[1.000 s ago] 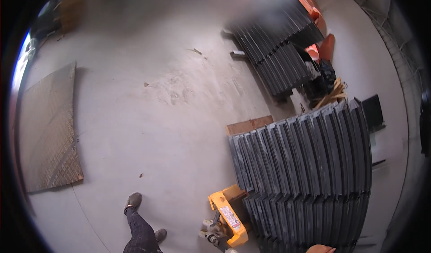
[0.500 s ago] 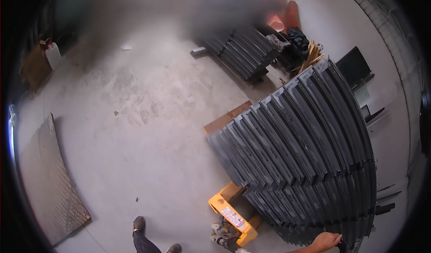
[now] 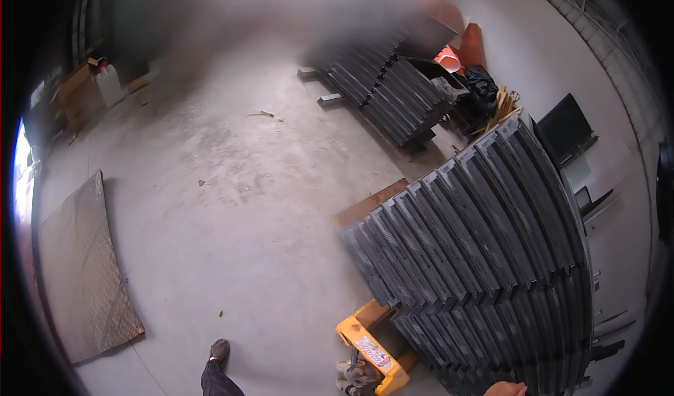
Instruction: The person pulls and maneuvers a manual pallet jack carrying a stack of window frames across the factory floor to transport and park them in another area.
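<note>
While the right hand (image 3: 507, 389) is barely showing at five o'clock, grip unreadable, and the left is out of view, the stacked black panels (image 3: 484, 255) are looking heavy, stiff, best gripped by their edges.

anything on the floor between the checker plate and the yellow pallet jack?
Mostly bare concrete in the head view. Only the person's shoe and trouser leg stand in the stretch between the checker plate and the pallet jack, plus a small scrap.

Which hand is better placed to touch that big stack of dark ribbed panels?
Probably the right hand: it shows at the lower edge, right by the stack of dark ribbed panels. The left hand is out of view.
</note>
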Demonstrator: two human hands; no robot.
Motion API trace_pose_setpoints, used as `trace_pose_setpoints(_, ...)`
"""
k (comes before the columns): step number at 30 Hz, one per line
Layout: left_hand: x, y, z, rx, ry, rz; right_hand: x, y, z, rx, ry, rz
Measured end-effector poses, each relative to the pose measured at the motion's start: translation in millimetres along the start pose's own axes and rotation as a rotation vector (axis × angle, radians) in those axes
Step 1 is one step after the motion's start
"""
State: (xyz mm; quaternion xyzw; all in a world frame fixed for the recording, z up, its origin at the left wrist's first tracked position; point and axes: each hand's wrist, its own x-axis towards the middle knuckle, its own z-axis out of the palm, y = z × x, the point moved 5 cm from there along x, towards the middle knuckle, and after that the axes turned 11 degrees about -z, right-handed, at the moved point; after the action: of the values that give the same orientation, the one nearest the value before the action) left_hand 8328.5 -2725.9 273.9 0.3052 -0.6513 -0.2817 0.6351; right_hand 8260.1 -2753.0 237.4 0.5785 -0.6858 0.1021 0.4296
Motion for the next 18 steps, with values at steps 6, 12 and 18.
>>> trace_pose_setpoints(6, -7.2, 3.7, -18.6, -0.007, 0.039, 0.048, -24.2, 45.3, 39.9, 0.065, 0.163, -0.06)
trace_pose_setpoints(12, -18.9, -0.5, -36.7, -0.029, 0.098, 0.081, -30.1, 13.0, -32.9, 0.109, 0.317, -0.114)
trace_pose_setpoints(18, -24.0, 3.2, -39.2, -0.067, 0.133, 0.122, -31.4, 10.1, -41.8, 0.123, 0.475, -0.114)
